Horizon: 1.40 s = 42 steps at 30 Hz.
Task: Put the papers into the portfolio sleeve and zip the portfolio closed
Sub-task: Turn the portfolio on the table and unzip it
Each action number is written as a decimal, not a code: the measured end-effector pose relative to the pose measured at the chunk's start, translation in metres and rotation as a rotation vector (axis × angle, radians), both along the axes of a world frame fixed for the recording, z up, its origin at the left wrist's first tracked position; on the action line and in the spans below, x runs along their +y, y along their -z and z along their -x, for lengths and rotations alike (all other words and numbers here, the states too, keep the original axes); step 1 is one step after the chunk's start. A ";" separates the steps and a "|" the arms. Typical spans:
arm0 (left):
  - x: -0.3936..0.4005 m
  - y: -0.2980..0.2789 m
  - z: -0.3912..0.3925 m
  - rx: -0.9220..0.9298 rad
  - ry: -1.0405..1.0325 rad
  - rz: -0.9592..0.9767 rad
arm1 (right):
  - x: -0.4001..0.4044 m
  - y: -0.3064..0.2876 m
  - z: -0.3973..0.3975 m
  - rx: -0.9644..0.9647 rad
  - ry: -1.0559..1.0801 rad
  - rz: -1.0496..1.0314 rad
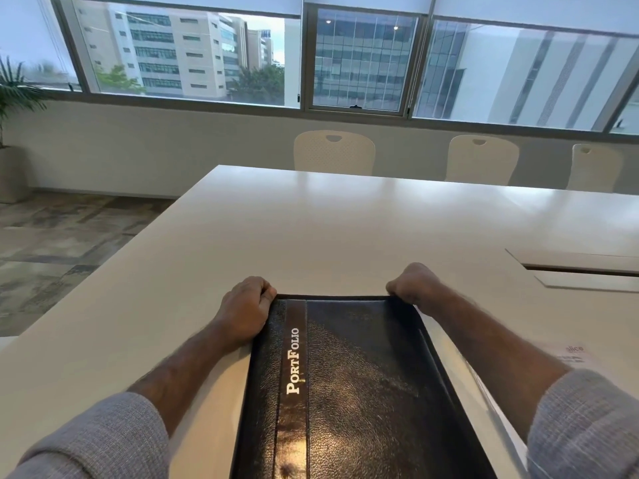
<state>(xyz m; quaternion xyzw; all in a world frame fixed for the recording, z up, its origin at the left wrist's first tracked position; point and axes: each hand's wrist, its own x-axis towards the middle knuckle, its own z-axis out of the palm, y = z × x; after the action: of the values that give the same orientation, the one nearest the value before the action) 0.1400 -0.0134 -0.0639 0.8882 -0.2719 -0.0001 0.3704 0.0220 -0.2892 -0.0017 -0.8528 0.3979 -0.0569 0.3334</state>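
A black leather portfolio [359,385] lies closed on the white table [311,236] in front of me, with "PortFolio" in gold letters along a glossy strip near its left side. My left hand [246,311] grips its far left corner, fingers curled over the edge. My right hand [413,284] is closed at the far right corner, pinching something small at the edge that I cannot make out. A sheet of paper [567,356] with faint print lies on the table by my right forearm, blurred.
Three white chairs [334,152] stand along the table's far side below the windows. A cable hatch [584,271] is set into the table at the right. The table's left edge drops to patterned carpet [62,236]. A potted plant [14,133] stands far left.
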 end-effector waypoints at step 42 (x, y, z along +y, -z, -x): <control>-0.059 -0.008 0.152 -0.200 0.334 -0.589 | 0.009 0.027 0.153 -0.146 -0.411 0.636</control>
<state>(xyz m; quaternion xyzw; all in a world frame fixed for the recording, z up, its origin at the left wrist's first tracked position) -0.0121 -0.0724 -0.0559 0.8957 -0.4368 -0.0521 0.0646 -0.1313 -0.2804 -0.0292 -0.9693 0.1567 -0.1700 0.0842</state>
